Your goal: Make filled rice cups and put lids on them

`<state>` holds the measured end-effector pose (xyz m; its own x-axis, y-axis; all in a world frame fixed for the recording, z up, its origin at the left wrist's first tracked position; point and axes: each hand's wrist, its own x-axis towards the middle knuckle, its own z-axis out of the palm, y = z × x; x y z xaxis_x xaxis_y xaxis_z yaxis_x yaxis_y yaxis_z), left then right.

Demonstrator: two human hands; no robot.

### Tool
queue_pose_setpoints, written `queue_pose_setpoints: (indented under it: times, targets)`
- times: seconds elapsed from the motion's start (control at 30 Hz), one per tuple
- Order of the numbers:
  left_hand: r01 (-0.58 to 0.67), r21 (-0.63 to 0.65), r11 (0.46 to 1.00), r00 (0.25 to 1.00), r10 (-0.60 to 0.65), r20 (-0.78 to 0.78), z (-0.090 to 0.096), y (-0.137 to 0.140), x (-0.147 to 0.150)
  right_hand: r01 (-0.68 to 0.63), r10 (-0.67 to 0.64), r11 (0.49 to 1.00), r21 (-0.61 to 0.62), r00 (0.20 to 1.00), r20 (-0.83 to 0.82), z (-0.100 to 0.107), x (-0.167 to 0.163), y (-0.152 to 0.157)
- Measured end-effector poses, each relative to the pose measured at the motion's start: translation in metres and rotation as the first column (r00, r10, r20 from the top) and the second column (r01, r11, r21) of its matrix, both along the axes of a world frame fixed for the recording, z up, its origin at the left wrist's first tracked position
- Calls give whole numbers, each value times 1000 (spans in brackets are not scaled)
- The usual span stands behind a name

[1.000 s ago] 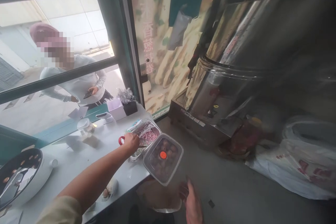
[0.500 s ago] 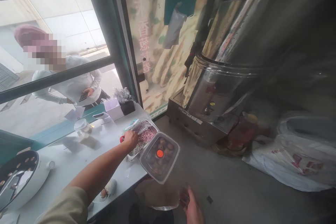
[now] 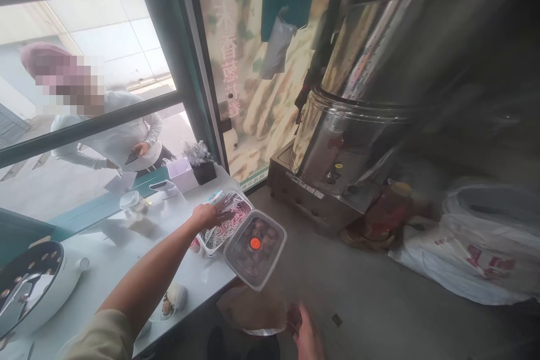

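My left hand [image 3: 205,217] is at the left side of a shallow metal tray [image 3: 203,248]. Its fingers appear closed on clear plastic film [image 3: 228,206] over the tray; the fingertips are partly hidden. Pink and pale strands [image 3: 239,215] show beneath the film. A lidded clear container [image 3: 270,270] with brown round pieces and an orange button on its lid overlaps the tray's near end. Low down, my right hand [image 3: 307,333] is beside a brown, bag-like object [image 3: 248,309], thumb raised and fingers apart. Whether it touches that object is unclear.
A person [image 3: 122,135] stands outside the window with a phone. On the white counter [image 3: 126,261] are a round pan [image 3: 63,275], a clear lidded cup [image 3: 133,202] and small boxes [image 3: 182,173]. A large metal pot [image 3: 324,146] and white bags [image 3: 459,253] stand right.
My left hand has moved slightly left and up, and the plastic film now spreads over more of the tray. My right hand has hardly moved.
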<state>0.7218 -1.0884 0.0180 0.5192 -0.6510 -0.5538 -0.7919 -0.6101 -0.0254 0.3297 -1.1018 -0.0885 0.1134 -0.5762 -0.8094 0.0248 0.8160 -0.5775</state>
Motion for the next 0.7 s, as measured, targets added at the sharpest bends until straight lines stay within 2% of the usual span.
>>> queue_pose_setpoints:
  times: [0.13,0.27,0.37,0.43,0.5,0.57,0.63,0.7]
  targets:
    - [-25,14,1000,999,26,-27,-1,1,4,-14,16,998,-60,1000,25,-12,-1,6]
    - [-39,2,999,998,39,-40,4,14,4,-20,22,997,-79,999,25,-20,-4,9]
    - [-58,-35,998,997,56,-45,19,32,2,-44,45,996,-77,999,15,-25,-5,10]
    - [-78,-82,994,997,76,-31,37,51,-1,-63,64,994,-85,998,12,-31,-4,11]
    - [-107,-135,985,994,107,-5,59,78,-5,-81,82,992,-98,997,7,-38,-2,12]
    - [-145,-173,974,988,150,19,84,117,-12,-109,109,989,-103,994,-3,-47,-1,13]
    - [-190,-203,961,979,201,35,107,168,-24,-141,140,985,-95,990,-15,-56,-1,14]
    - [-248,-221,943,963,265,48,121,226,-41,-165,164,983,-77,986,-25,-64,0,15]
